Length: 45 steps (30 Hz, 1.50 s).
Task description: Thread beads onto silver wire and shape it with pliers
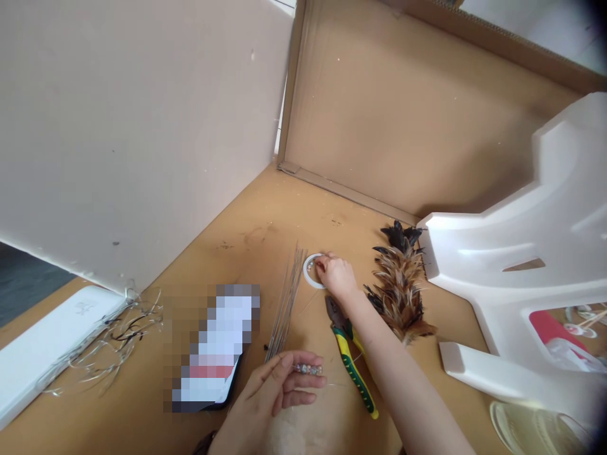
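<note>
Pastel beads [307,368] on thin wire sit pinched in the left hand [279,388], low centre; the right hand [337,276], fingers curled closed, touches a small white round dish [308,276] mid-frame on the worktop [265,234].

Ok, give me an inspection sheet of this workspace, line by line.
Surface: brown board floor, a few dark marks.
Job's things: bead strand; white ring; straight wires.
Clutter: pliers, feather bundle, phone, tangled wire scraps, white foam piece.
Grippers: left hand pinches the bead strand; right hand has its fingertips at the white ring, grip unclear.
Cables: nothing seen.
Surroundings: cardboard walls on two sides.
</note>
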Motion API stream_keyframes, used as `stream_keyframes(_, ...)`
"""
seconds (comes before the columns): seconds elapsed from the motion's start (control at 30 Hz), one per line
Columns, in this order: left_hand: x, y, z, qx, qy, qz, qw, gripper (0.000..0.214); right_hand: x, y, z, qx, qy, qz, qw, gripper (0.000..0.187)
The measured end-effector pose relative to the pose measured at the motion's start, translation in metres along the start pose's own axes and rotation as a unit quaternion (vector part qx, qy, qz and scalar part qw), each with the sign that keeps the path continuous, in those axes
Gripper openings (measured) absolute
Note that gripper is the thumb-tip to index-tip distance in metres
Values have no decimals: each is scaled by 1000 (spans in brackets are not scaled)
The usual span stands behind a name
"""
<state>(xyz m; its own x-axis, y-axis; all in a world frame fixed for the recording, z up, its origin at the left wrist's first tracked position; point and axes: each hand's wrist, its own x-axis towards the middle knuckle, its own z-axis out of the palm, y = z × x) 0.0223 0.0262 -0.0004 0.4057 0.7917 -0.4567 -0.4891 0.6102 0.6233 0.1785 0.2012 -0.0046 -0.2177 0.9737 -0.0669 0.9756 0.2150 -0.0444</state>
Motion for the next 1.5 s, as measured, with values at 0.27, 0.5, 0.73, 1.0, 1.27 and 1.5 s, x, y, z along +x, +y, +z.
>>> stream_keyframes(0.27,-1,1,-1,21,-10,4,1000,25,-3,-5,-3,1,-10,20,1000,26)
stream_keyframes(0.5,-1,3,1,37,3,18,999,28,7,-10,1,22,-4,46,999,26)
stream_keyframes(0.73,1,2,2,58,24,16,998,26,10,-11,2,75,4,69,995,23)
stream_keyframes(1.0,4,-1,0,84,24,29,996,23,4,-6,1,277,69,91,954,18)
stream_keyframes(1.27,-4,8,8,89,62,38,993,22,-80,8,-13,613,108,125,772,22)
stream_keyframes(1.5,-5,4,6,60,54,13,997,22,-179,8,-8,860,119,157,470,13)
